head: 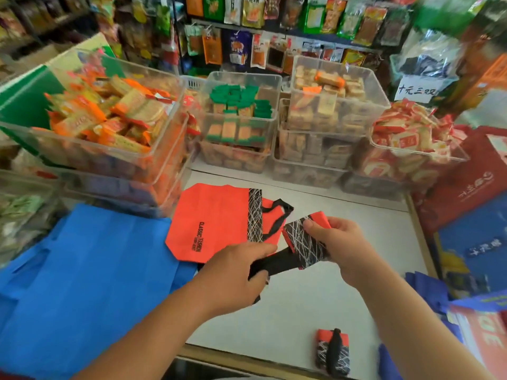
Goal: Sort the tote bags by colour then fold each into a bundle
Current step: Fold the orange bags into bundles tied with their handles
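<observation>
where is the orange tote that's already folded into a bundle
In the head view, the finished bundle lies on the white counter near its front edge, lower right, just left of the right forearm.

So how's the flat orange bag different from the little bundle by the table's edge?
The flat bag lies spread out and big; the bundle is folded small. The bag's black handle lies loose; the bundle's runs over its middle. Both are orange with a black scribbly band.

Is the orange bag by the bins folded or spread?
Spread: the orange bag lies flat on the counter, print showing, black handle loose.
</observation>
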{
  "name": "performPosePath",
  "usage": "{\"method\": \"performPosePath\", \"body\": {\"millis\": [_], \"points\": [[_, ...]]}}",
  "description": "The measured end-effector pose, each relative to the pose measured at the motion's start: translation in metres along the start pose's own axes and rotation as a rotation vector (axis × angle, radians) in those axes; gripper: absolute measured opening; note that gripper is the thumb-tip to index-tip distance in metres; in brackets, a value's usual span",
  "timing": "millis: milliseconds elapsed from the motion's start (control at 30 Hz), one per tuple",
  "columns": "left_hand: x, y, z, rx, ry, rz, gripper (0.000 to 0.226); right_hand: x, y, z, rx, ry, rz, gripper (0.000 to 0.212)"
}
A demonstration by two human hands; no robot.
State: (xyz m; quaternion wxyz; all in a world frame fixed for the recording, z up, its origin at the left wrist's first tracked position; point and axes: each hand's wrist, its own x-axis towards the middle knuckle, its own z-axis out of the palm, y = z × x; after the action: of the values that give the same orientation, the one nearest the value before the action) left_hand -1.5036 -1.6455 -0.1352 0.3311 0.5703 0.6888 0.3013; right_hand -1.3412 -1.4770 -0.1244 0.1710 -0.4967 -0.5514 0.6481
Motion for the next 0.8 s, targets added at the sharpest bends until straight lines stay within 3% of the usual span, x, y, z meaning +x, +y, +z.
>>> {"method": "performPosePath", "body": {"millis": [67,267,433,567,700,800], "points": [[-0.003,-0.006,-0.002,0.122,-0.028,0.029,0.038,0.003,0.010,0.000,0.028,0.032,0.046,0.018],[-0.019,-0.035,-0.010,0.082,-0.171,0.022,0.065,0.013,0.033,-0.004,0.036,0.143,0.068,0.019],[-0.028,-0.044,-0.010,0.097,-0.105,0.043,0.053,0.012,0.036,-0.004,0.046,0.117,0.038,0.021],[-0.031,-0.035,-0.010,0.050,0.039,0.133,0.017,0.009,0.037,-0.014,0.053,0.101,0.051,0.024],[-0.028,-0.016,-0.014,0.066,0.117,0.266,0.009,0.005,0.047,-0.024,0.032,0.076,0.121,0.027],[-0.032,0.003,-0.015,-0.151,0.146,0.231,0.001,0.000,0.056,-0.026,0.011,0.066,0.203,0.029]]}}
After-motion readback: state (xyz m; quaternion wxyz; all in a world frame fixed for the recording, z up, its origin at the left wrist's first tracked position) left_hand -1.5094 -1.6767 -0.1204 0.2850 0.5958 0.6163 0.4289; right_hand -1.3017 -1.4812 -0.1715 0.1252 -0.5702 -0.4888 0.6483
